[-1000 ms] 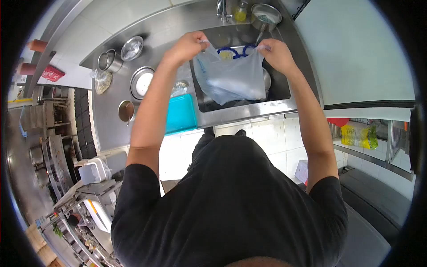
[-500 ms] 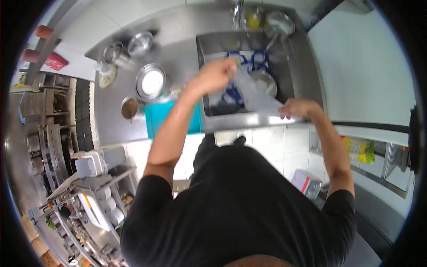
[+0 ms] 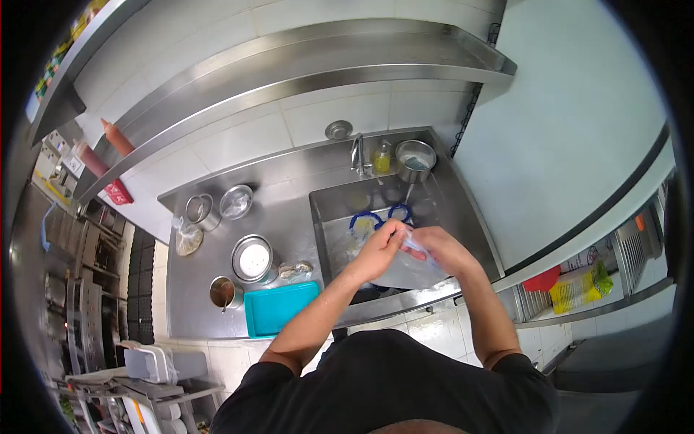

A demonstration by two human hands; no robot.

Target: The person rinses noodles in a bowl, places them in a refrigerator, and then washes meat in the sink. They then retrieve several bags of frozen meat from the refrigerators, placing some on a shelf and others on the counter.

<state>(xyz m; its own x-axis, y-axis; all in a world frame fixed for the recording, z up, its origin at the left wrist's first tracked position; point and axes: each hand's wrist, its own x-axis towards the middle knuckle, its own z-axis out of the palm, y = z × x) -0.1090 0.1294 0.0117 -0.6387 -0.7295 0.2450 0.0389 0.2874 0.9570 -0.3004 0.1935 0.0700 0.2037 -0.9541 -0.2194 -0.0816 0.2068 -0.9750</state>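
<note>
A clear plastic bag (image 3: pixel 413 273) hangs over the sink (image 3: pixel 322 239), bunched at its top between my two hands. My left hand (image 3: pixel 382 251) pinches the bunched plastic from the left. Close against it, my right hand (image 3: pixel 441 249) has its fingers curled round the same plastic. Below and behind the bag, blue-rimmed items (image 3: pixel 365 220) lie in the sink, partly covered by my hands and the plastic. What else lies under the bag is hard to make out.
On the counter to the left stand a turquoise tray (image 3: pixel 282 307), a pot with white contents (image 3: pixel 254 260), a can with brown contents (image 3: pixel 224 293) and a tied bag (image 3: pixel 189 239). Behind the sink are a faucet (image 3: pixel 358 155), a soap bottle (image 3: pixel 382 158) and a metal pot (image 3: pixel 416 160).
My hands have come together; before, they held the bag stretched wide between them. The plastic is now gathered at the top. The view has tilted up, showing the wall shelf.
</note>
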